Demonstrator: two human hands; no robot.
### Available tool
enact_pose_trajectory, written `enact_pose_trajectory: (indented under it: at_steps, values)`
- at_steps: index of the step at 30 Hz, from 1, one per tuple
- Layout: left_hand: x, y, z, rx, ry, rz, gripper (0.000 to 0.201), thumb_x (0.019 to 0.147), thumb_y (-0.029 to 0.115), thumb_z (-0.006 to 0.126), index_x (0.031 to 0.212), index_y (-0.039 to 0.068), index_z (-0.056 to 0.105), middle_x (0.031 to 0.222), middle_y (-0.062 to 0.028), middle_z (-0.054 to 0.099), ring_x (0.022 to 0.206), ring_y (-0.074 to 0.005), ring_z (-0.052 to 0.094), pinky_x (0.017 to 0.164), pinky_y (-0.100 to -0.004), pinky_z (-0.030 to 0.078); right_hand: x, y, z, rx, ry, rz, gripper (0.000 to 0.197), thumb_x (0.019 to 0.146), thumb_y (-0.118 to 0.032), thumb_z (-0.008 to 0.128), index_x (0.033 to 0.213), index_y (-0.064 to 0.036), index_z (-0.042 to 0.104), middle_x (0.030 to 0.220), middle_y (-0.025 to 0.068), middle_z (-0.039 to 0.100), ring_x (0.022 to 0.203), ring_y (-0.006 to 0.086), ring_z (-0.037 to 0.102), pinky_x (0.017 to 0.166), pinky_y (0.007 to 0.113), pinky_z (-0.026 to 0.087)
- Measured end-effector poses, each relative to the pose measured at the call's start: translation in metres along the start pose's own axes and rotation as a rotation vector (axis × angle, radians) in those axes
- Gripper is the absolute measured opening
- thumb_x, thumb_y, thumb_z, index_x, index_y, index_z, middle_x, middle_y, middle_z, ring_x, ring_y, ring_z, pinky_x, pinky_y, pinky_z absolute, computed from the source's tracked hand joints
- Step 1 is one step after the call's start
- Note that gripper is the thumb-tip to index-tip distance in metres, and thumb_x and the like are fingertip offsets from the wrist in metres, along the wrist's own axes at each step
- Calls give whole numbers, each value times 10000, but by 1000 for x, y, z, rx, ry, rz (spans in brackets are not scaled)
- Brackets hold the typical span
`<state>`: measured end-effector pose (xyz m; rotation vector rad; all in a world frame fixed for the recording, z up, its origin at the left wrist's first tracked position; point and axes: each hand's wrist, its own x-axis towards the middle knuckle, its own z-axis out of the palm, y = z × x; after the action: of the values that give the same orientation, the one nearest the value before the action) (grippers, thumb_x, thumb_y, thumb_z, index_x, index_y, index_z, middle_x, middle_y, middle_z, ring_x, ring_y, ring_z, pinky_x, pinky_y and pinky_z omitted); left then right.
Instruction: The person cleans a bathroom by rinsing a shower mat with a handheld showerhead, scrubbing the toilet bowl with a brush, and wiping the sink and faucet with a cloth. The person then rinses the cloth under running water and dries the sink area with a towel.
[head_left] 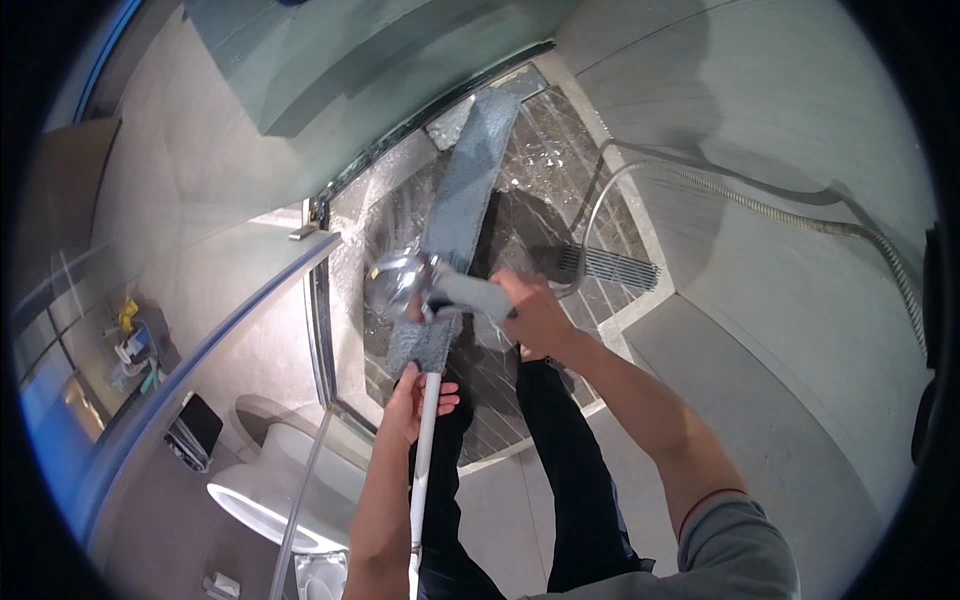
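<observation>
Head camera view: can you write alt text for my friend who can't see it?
A person's right hand holds a chrome shower head above a long grey strip lying across dark, wet shower tiles. The left hand is at the strip's near end, with a white pole crossing it.

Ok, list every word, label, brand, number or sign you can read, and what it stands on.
None can be read.
Shower head in the right hand: no legible marking.
Small items at far left: any print is too small and blurred.
</observation>
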<state>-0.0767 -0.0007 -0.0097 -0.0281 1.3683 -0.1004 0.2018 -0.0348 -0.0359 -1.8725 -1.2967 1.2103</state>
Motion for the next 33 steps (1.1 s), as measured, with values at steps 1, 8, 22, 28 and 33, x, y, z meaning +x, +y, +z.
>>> enact_pose_trajectory:
  at_steps: [1,8,22,28,33]
  values:
    - [5,6,5,34,-39,-19,640,948,589,406,1201,20,557,833,-118,653,632,-186,604,579,-292,497,3,2,-8,-54,51,51,468,662,-10,650,1098,-53,485,956,197,613,980,399,583,833,448,441]
    - [-23,13,32,201,104,-50,539,912,570,523,1103,67,553,566,-22,467,422,-120,391,385,-254,333,-7,0,-44,-38,67,-47,434,669,7,630,1068,-82,484,939,164,614,994,344,568,893,427,363]
    - [-284,50,93,798,544,200,328,904,391,612,929,81,511,539,-33,471,371,-137,425,345,-281,360,4,1,-92,-8,726,510,511,660,-49,705,1121,-73,485,947,191,644,954,384,609,852,468,382]
    - [-300,67,60,879,582,327,304,884,319,685,932,56,541,536,-18,486,388,-120,453,345,-270,360,-10,-9,-122,277,1073,510,349,716,11,599,1042,-65,500,858,186,651,828,384,664,701,407,517]
    - [-293,95,30,1155,609,337,317,883,341,683,813,51,575,531,-31,496,376,-111,464,332,-265,334,-9,-43,-93,283,975,368,367,692,-76,715,1003,-58,520,792,164,627,725,295,648,684,371,501]
